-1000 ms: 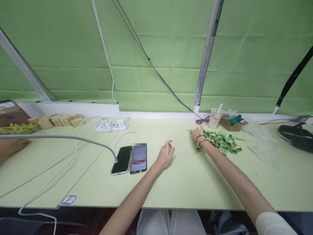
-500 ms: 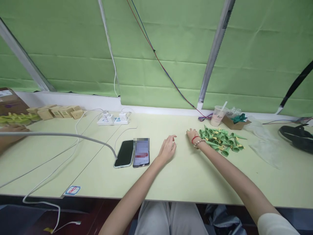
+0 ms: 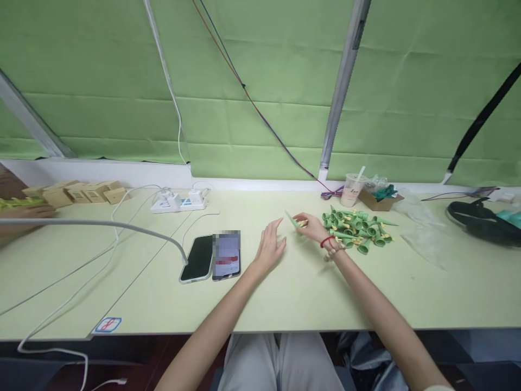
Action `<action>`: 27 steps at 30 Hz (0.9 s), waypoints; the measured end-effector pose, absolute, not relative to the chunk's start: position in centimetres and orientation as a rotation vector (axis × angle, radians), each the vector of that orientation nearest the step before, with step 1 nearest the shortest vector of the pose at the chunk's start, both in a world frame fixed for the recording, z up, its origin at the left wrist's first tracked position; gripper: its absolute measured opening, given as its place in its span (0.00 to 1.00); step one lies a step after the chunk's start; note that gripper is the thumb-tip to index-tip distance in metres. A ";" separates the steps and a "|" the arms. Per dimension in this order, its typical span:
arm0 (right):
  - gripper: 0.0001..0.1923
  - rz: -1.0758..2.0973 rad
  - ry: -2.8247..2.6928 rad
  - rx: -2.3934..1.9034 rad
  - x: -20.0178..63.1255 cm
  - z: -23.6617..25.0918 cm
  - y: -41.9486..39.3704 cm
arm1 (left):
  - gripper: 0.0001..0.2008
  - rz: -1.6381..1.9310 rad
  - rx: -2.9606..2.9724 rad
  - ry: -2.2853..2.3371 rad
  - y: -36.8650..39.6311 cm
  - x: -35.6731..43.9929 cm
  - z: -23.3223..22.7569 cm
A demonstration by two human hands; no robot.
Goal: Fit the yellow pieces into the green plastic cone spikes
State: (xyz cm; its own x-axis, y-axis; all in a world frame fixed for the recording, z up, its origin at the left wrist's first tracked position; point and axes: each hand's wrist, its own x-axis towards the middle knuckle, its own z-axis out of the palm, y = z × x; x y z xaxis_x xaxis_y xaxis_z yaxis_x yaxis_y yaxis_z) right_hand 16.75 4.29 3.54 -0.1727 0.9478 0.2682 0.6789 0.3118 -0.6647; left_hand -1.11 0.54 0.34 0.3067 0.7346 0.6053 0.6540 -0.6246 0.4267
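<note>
My right hand (image 3: 313, 228) pinches one green cone (image 3: 292, 220), long axis pointing up-left toward my left hand (image 3: 269, 248), which hovers just beside it, fingers spread, holding nothing. Cone pile (image 3: 356, 227) sits right.

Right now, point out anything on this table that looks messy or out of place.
The green cone pieces lie in a jumbled heap, pointing every way. A white cable trails off the table's front edge. Nothing looks spilled or broken.

Pale green table (image 3: 285, 293) runs wall to wall, green fabric backdrop (image 3: 260, 81) behind it, grey poles (image 3: 342, 87) slanting across, soft even light.
</note>
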 end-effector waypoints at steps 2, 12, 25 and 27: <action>0.15 0.938 -1.800 -1.183 15.2 2.9 3.4 | 0.30 1.223 2.499 1.349 0.5 -1.2 0.4; 0.16 1.613 -1.138 -0.851 14.4 2.4 1.0 | 0.16 1.181 2.190 1.193 0.5 -0.9 0.8; 0.16 1.486 -1.077 -0.935 13.3 2.3 0.0 | 0.21 1.083 1.362 0.991 -0.1 0.7 1.0; 0.16 1.447 -1.110 -0.936 13.0 2.4 -0.3 | 0.21 1.120 1.362 0.986 -0.2 0.7 0.9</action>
State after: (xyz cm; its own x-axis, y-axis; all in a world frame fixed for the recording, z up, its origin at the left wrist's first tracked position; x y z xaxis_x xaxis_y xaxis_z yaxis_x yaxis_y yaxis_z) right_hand 13.05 -0.26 2.41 -0.1560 0.9877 0.0097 -0.2653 -0.0325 -0.9636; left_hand 0.66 -0.21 0.86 0.2174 0.9713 0.0962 -0.0271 -0.0926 0.9953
